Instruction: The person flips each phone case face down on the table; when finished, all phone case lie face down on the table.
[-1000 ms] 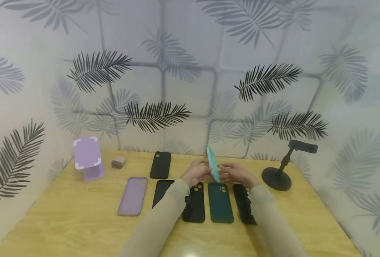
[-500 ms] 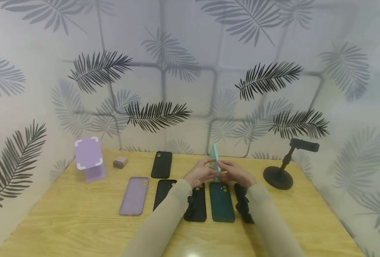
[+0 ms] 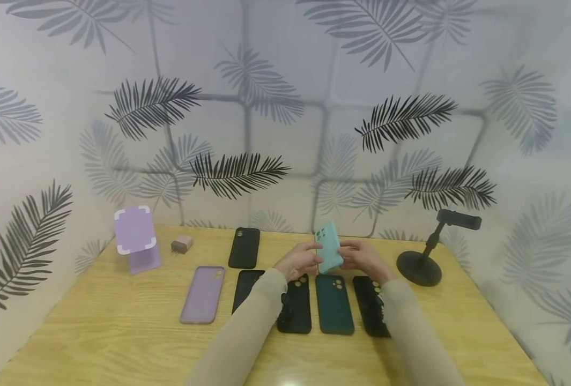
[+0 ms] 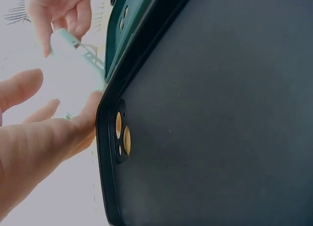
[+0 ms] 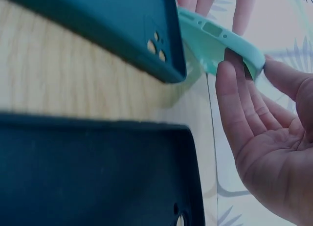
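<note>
At the far left of the table (image 3: 97,327) stands a lilac stand (image 3: 135,242), with a small charger (image 3: 181,244) just beside it. Next comes a lilac case (image 3: 202,294) lying flat, then a black case (image 3: 244,247) further back, and another black one (image 3: 244,287) partly under your left sleeve.

Your left hand (image 3: 298,261) holds the mint case (image 3: 328,246) by its left edge, fingers curled onto it; in the left wrist view the fingertips (image 4: 90,113) press against its pale face. The mint case is up off the table, upright and tilted a little, between your two hands, above the row of cases. Below it lie a black case with gold camera rings (image 3: 296,305) and a dark green case (image 3: 334,304), both flat.

Your right hand (image 3: 364,259) pinches the mint case's right edge; the right wrist view shows fingers (image 5: 234,103) and thumb closed on its rim. Under that wrist lies one more black case (image 3: 369,305). At the far right stands a black phone holder (image 3: 422,262).
</note>
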